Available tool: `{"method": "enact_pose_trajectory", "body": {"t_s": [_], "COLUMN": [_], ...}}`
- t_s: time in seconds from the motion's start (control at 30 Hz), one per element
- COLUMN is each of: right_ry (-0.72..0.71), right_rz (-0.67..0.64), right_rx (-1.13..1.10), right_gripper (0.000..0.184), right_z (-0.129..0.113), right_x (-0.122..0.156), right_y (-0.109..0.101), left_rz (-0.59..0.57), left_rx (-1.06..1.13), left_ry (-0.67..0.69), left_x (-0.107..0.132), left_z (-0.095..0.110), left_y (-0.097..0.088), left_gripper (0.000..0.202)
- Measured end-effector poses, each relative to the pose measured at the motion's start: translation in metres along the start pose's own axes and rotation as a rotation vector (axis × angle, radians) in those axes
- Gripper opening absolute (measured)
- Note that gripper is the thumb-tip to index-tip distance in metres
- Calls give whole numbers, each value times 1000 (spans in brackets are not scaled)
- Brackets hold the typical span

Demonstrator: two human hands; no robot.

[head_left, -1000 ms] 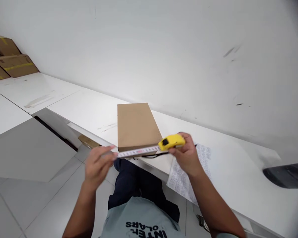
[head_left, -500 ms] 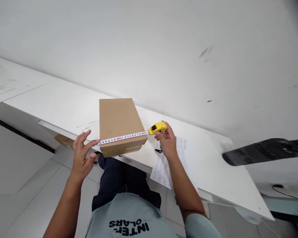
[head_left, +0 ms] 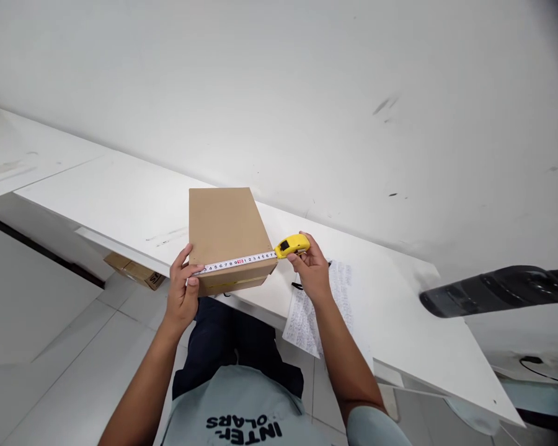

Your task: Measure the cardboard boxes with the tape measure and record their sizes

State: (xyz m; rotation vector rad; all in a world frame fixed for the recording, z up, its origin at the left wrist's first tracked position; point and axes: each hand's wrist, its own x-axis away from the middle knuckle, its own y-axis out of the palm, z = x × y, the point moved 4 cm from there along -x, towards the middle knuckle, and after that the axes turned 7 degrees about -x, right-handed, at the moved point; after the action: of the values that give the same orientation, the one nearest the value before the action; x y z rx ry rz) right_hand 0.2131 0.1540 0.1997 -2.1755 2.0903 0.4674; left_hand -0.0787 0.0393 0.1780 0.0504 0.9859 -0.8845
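A brown cardboard box point(head_left: 225, 226) stands at the near edge of a white table point(head_left: 121, 198). A white measuring tape blade point(head_left: 239, 262) lies stretched across the box's near top edge. My left hand point(head_left: 183, 291) pinches the blade's end against the box's near left corner. My right hand point(head_left: 310, 269) grips the yellow tape measure case point(head_left: 292, 245) just past the box's right corner. Under my right wrist lies a printed paper sheet point(head_left: 335, 297).
A white wall runs behind the table. A dark, blurred object point(head_left: 497, 290) juts in from the right above the table. A small cardboard box point(head_left: 134, 271) sits on the tiled floor under the table. A cable point(head_left: 537, 365) lies at the far right.
My left hand moved in from beside the box and now presses the tape end on the corner. The tape went from held in the air to lying along the box edge.
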Motion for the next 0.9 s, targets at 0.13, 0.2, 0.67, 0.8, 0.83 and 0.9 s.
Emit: {"method": "enact_pose_trajectory", "body": {"t_s": [0.13,0.2,0.67,0.8,0.83,0.9], "right_ry": [-2,0,167,232,265,358], "right_rz": [-8,-7,-227,-19,28,55], "right_rx": [-17,-14,-337,-411,-398,-383], "right_gripper": [66,66,60,57,58,70], "right_z": [1,0,-42,-25,-18,-2], "right_x": [-1,-4,120,130,129,128], "right_y": [3,2,19,17,14,15], "left_rz": [7,-8,114,156,110,-24], "left_rx": [-2,-23,-319,-277,-288,-284], "left_ry": [-21,-42,725,637,622,521], "left_x": [-2,-3,26,20,10,-29], "left_z": [0,0,121,101,88,55], "left_y": [2,0,-12,1,-1,-9], "left_gripper": [37,34,27,56,64,74]}}
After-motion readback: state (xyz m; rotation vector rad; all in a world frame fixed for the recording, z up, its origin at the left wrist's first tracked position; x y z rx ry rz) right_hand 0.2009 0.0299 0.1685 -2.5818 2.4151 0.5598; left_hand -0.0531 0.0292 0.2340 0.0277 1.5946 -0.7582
